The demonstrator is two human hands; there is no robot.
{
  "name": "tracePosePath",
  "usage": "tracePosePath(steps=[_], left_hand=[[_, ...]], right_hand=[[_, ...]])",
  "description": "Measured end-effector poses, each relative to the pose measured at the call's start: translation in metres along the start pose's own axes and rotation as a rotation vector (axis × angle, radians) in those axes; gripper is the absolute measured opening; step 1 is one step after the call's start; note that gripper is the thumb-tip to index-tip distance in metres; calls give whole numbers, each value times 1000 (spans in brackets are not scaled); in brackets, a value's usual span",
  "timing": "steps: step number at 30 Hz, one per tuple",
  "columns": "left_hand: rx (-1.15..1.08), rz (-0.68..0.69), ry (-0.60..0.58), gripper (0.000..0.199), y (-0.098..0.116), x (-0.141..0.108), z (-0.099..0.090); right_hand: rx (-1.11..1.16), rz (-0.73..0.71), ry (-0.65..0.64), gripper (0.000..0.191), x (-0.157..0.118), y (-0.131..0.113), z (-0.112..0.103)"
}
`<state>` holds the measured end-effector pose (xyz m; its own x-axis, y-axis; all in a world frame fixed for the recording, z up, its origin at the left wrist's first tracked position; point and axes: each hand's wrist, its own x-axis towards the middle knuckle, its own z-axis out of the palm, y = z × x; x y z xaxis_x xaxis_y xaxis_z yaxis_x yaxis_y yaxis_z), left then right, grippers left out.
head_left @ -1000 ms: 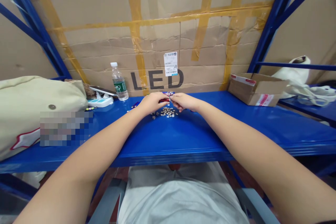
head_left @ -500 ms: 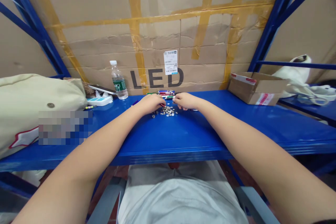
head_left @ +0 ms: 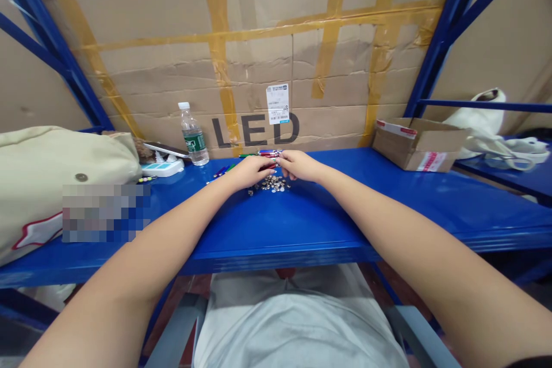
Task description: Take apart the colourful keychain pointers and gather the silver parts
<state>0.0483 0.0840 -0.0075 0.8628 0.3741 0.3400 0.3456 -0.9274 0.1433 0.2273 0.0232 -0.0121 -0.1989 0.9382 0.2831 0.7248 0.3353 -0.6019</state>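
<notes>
Small shiny metal pieces (head_left: 273,185) lie in a loose pile on the blue table (head_left: 276,224). Just behind the pile, my left hand (head_left: 254,171) and my right hand (head_left: 297,165) meet at the fingertips. The fingers of both are closed on something too small to make out. Colored pens (head_left: 269,153) lie behind my hands, and blue ones (head_left: 222,171) rest left of my left hand.
At the back left stand a water bottle (head_left: 194,138) and a white power strip (head_left: 166,168). A cream bag (head_left: 64,167) covers the left side. An open cardboard box (head_left: 418,144) sits at the right, before a cardboard wall (head_left: 172,80).
My right hand has moved left to meet my left hand. The red item seen at my left fingertips is no longer distinct, and more blue pens show at the left.
</notes>
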Motion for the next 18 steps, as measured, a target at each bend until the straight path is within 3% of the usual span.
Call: tracePosePath(steps=[10,14,18], left_hand=[[-4,-76,-8,26,3,0,-6],[151,-228,-35,25,-12,-5,-22],[354,-438,-105,27,-37,-13,-32]], right_hand=[[-51,-24,52,27,0,-3,3],[-94,-53,36,26,-1,-3,1],[-204,-123,-75,23,-7,-15,6]])
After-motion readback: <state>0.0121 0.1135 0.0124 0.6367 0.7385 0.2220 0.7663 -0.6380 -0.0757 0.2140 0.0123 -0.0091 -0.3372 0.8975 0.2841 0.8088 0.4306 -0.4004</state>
